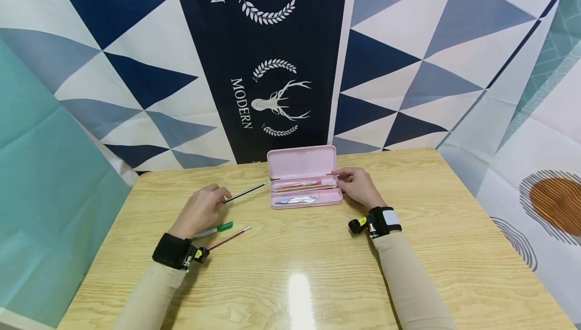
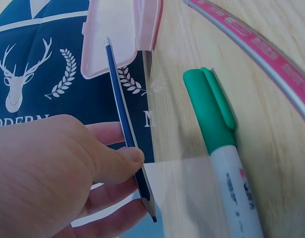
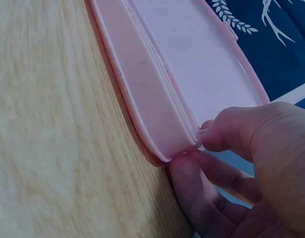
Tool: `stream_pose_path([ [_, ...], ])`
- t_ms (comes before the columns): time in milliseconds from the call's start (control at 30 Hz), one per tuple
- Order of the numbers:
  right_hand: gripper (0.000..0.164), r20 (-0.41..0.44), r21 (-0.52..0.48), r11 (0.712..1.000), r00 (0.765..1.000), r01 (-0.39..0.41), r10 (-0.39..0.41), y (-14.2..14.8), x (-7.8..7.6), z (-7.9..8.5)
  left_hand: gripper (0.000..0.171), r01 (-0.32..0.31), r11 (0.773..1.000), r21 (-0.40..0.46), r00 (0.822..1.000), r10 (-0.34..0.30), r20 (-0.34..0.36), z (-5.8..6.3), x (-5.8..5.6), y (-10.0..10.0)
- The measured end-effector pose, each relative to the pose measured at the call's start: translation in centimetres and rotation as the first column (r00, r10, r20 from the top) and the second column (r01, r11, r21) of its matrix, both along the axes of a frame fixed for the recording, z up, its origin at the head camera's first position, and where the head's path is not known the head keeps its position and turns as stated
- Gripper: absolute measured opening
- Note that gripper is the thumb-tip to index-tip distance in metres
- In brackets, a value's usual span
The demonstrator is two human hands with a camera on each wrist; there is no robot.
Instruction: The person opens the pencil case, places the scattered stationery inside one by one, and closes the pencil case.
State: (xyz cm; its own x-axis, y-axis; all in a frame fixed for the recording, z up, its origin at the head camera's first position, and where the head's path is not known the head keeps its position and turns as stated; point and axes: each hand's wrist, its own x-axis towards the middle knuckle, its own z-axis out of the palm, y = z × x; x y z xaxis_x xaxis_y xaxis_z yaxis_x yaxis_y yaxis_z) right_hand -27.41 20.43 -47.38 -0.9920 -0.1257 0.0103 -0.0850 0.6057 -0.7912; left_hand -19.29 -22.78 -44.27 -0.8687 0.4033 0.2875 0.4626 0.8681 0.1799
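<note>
Between thumb and fingers, my left hand (image 1: 201, 211) pinches a dark striped pencil (image 2: 122, 106) held at a slant. Its sharpened tip points back past the fingers, while the eraser end reaches towards the left end of an open pink pencil case (image 1: 301, 162). At the case's right end, my right hand (image 1: 359, 188) grips the corner, thumb on the rim and fingers against the outer wall. Inside the case lie a red pen (image 1: 313, 182), a pencil beside it, and a blue-and-white item (image 1: 297, 200) in the front compartment.
Near the left wrist, a green-capped marker (image 1: 224, 226) and a red striped pencil (image 1: 229, 238) lie on the wooden table (image 1: 272, 279). A patterned cloth (image 1: 386, 67) hangs just behind the case at the table's back edge.
</note>
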Motion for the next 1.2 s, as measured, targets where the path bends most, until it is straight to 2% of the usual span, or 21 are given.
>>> stream_pose_path([
  [667,0.031,0.012,-0.025,1.000,1.000,0.000,0.001,0.1,-0.2,-0.3,0.028,0.046,0.999,0.013,0.999,-0.045,-0.024,0.2,-1.2,2.1],
  [1200,0.031,0.008,-0.004,1.000,1.000,0.003,-0.003,0.0,-0.2,-0.3,0.030,0.043,0.999,0.004,0.999,-0.043,-0.009,0.4,-2.4,3.5],
])
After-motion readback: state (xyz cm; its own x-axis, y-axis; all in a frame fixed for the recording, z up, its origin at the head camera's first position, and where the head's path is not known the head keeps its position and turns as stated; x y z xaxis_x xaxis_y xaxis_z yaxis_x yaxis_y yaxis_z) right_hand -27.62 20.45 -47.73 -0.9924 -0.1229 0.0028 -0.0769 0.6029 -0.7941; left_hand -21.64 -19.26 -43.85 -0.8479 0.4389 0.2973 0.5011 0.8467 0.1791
